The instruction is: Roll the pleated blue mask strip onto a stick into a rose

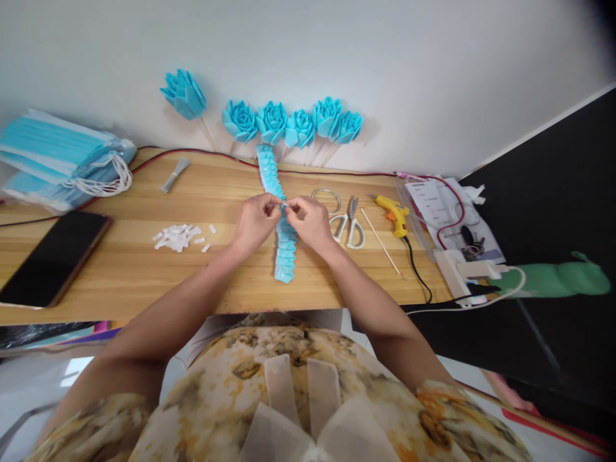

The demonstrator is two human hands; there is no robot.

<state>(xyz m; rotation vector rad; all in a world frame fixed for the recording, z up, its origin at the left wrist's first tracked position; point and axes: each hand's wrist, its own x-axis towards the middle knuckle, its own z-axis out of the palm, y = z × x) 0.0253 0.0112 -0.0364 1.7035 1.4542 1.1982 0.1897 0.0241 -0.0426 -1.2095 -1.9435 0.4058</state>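
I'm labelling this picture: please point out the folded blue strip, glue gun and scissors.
Folded blue strip (286,242), head view, near section.
Glue gun (396,215), head view, yellow body.
Scissors (351,217), head view, around the pivot.

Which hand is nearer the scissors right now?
Right. The right hand is just left of the scissors; the left hand is farther off, mostly on the other side of the blue strip.
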